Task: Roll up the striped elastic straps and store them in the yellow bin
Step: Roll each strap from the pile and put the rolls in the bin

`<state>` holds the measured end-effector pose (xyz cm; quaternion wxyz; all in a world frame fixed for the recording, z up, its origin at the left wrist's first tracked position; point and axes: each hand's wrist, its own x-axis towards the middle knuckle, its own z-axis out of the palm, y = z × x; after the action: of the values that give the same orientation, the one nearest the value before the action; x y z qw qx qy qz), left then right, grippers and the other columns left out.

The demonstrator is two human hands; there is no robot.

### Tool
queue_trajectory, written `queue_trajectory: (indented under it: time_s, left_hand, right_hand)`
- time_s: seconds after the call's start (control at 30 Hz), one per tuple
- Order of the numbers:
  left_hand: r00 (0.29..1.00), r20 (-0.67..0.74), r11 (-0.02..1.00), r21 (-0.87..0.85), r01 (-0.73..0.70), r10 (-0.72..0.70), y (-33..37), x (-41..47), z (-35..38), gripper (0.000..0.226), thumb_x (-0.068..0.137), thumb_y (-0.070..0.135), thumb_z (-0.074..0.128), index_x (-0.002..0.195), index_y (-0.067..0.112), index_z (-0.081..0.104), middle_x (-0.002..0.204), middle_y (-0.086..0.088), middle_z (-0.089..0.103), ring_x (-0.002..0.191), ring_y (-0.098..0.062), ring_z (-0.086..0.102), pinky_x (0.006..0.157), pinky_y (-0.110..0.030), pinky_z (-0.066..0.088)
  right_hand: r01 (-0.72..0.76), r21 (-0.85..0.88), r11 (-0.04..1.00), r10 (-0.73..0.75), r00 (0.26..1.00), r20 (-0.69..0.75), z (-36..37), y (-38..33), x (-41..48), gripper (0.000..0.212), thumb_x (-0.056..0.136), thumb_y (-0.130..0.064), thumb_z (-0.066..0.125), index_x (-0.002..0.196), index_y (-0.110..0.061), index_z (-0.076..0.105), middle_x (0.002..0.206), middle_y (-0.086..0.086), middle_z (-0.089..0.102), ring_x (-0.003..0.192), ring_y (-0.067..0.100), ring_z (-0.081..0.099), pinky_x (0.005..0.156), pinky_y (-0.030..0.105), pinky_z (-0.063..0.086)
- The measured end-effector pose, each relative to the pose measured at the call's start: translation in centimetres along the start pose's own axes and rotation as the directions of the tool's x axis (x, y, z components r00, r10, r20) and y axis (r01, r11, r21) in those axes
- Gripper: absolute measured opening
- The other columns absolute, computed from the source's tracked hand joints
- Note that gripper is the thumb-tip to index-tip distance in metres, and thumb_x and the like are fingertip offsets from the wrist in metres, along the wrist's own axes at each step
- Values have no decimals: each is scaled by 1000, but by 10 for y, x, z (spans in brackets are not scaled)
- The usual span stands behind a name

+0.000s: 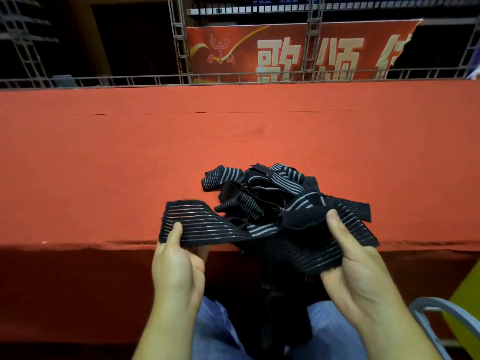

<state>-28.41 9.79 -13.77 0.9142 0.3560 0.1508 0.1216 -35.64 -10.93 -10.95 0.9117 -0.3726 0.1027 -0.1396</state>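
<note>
Far left: dark metal truss (pixel 28 55) behind the red-covered table (pixel 104 165); that part of the cloth is bare.

Left hand (pixel 179 266): closed on one end of a wide striped strap (pixel 207 226), thumb on top, fingers under, at the near table edge. The strap's end fans out flat over the edge, with thin pale stripes running lengthwise.

Centre: tangled pile of straps (pixel 259 188) on the table, just beyond the hands and touching the held strap. Black with grey stripes, widths vary. Count cannot be told; the bands overlap and hide one another. More black strap (pixel 285 320) hangs from the edge down between the knees, over blue jeans (pixel 215 331).

Background centre: one red banner (pixel 298 53) with large pale characters, fixed to a truss frame.

Right hand (pixel 355 261): closed on the other part of the same wide strap, thumb pressing from above, fingers beneath. The strap bunches between the two hands.

Far right: one grey metal chair frame (pixel 439 323), curved, beside the right forearm. Behind it is a yellow surface (pixel 467 305), cut off by the picture edge and partly blocked by the chair; probably the bin, but I cannot tell for sure.

Hands: two, both gripping.
</note>
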Motion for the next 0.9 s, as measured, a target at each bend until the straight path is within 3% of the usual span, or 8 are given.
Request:
queue_trajectory:
  time_s: [0.13,0.27,0.33,0.47,0.57,0.7,0.8,0.9]
  left_hand:
    - [990,56,917,375,-138,126,-3,3,-9,38,102,1,54,127,28,53,126,-2,68,117,-16,64,96,-34,51]
    - [890,344,517,726,-454,298,0,-10,-7,29,94,12,70,113,34,68,122,17,67,120,-1,58,108,-30,44]
    - [864,495,581,679,-449,89,5,-29,6,16,100,32,63,101,24,77,106,14,77,109,-4,68,101,-22,49]
    - [745,606,758,615,-216,-279,-3,-55,22,56,87,75,51,108,33,82,116,8,78,120,-9,68,113,-36,43]
    - [725,638,866,487,-117,-260,-8,-59,23,53,97,61,53,125,21,75,130,-7,72,131,-23,63,119,-49,36]
    - [733,660,853,468,-233,-162,-4,-64,27,36,98,38,57,122,16,72,122,-8,75,120,-25,69,111,-50,47]
    - [785,616,865,426,-266,-63,-5,-63,28,30,93,30,64,121,18,67,117,-8,76,113,-27,72,103,-50,54]
    - [832,552,880,368,-300,53,-2,-59,30,30,91,26,66,119,18,67,115,-8,77,110,-27,73,98,-49,55]
  right_hand:
    - [28,-43,999,-26,998,55,0,-3,-2,41,87,-15,69,126,-3,73,123,19,76,113,31,75,86,39,64]
    - [7,-108,994,10,989,150,6,-5,-11,40,85,-13,66,122,0,75,121,19,77,111,31,76,89,39,64]
    - [-12,-153,988,40,983,177,7,-6,-15,35,83,-12,66,113,-2,80,117,19,78,109,31,77,91,41,63]
    - [-52,-268,962,106,977,188,10,-5,-21,27,73,-13,69,94,-9,86,106,18,81,98,27,80,87,43,58]
    - [-18,-376,927,71,989,129,5,-3,-20,29,57,-11,80,86,-11,86,98,19,81,92,31,80,87,43,56]
    - [30,-527,849,34,993,110,-1,-4,-17,37,47,-27,82,83,-19,85,89,11,81,86,26,79,84,42,56]
    - [75,-614,786,55,980,191,0,-3,-17,19,68,-9,82,75,-26,82,77,0,78,73,11,74,69,28,55]
    - [47,-706,707,110,979,174,-10,4,-13,37,83,8,73,78,-27,83,78,-4,79,74,6,72,65,18,55]
